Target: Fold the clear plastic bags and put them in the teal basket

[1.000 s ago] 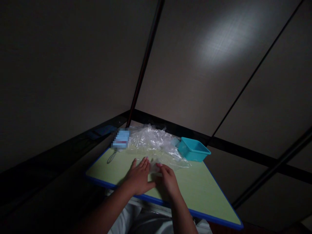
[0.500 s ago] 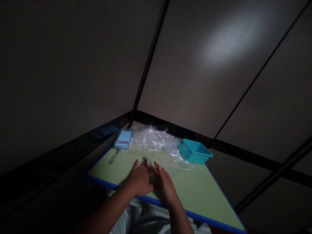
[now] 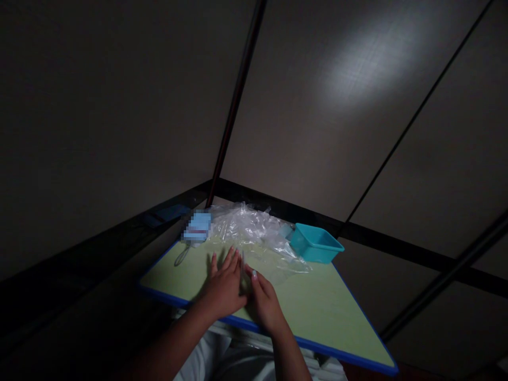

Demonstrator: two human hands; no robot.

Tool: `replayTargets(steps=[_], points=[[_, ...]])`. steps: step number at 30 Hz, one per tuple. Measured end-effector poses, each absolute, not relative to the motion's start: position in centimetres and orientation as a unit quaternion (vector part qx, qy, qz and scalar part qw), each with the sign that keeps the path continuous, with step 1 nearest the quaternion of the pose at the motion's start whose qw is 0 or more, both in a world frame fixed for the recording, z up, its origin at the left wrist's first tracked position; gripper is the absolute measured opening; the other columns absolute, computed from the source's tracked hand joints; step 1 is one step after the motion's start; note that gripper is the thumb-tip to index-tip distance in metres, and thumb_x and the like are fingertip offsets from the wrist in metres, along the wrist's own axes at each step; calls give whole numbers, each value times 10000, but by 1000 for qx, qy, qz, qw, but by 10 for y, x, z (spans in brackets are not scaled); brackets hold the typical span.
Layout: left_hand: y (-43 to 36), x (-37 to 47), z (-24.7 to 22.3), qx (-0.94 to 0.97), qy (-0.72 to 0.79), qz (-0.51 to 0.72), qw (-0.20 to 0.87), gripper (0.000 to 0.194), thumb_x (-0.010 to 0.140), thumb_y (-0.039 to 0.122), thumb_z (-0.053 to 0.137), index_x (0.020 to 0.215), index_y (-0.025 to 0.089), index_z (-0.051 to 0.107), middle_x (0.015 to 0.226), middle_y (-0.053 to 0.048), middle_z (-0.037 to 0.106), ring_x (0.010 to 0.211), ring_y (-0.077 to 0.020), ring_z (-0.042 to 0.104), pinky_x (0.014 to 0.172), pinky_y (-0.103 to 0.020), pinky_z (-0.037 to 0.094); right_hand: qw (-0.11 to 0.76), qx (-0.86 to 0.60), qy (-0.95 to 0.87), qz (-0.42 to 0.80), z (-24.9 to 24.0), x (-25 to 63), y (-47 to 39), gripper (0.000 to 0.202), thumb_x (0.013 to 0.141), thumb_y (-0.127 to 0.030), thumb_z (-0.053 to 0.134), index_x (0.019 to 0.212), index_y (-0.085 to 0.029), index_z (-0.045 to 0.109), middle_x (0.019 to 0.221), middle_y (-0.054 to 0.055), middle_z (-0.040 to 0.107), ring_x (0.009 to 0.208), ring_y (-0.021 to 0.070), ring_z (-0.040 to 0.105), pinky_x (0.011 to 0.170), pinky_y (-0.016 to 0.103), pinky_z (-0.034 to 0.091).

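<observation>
pointing forward, both hands (image 3: 225,288) (image 3: 266,302) flank clear film (image 3: 243,263).

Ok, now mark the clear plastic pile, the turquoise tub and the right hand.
Clear plastic pile (image 3: 252,226), head view: on its crumpled middle.
Turquoise tub (image 3: 313,252), head view: on its outer near wall.
Right hand (image 3: 266,301), head view: on its back.

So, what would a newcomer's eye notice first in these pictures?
Probably the turquoise basket, which stands out in the dim room at the far right of the table. Next comes the shiny, crumpled clear plastic to its left, beyond the left hand and right hand, which are close together near the front edge.
</observation>
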State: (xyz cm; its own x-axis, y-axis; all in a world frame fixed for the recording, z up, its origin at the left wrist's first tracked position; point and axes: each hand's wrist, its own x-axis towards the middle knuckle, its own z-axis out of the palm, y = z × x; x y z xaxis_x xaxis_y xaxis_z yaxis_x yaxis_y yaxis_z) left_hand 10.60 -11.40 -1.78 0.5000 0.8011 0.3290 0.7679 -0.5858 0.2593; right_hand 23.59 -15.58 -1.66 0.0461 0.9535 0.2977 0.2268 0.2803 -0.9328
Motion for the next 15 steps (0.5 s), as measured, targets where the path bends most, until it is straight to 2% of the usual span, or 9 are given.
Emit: replayTargets(steps=[3,6,9,12,15], points=[[-112,103,-18,850,464,246,47,753,670,429,535,1343,149,344,1434,-117,286,1352,-301,57,1039,-550,-95,531,-481,-607,345,-16,235,-156,458,860,-500,415,1152,-193,592,1180,57,587,1134,207,490,1021,360,285],[-106,95,-22,831,454,307,96,697,737,451,509,1347,169,325,1352,-115,429,1285,-274,303,1070,-514,6,533,-477,-611,340,-15,234,-158,451,870,-491,400,1162,-200,583,1178,57,589,1114,205,503,1005,363,306],[-96,85,-27,790,440,382,191,579,851,469,359,1350,179,317,1242,-98,548,1185,-226,455,1066,-443,184,529,-483,-620,319,-15,234,-160,440,874,-483,395,1170,-212,577,1187,51,584,1124,206,493,1011,373,297],[-87,78,-32,717,414,455,328,575,894,487,218,1350,150,312,1140,-95,612,1080,-206,553,972,-370,371,517,-492,-635,295,-18,234,-161,439,874,-468,406,1190,-206,562,1214,60,565,1143,210,478,1017,373,289],[-81,75,-36,659,403,479,417,627,888,533,171,1326,118,341,987,-88,664,929,-208,631,898,-366,439,499,-504,-653,267,-20,233,-162,424,859,-439,451,1199,-209,555,1223,66,557,1143,221,480,1012,368,298]])
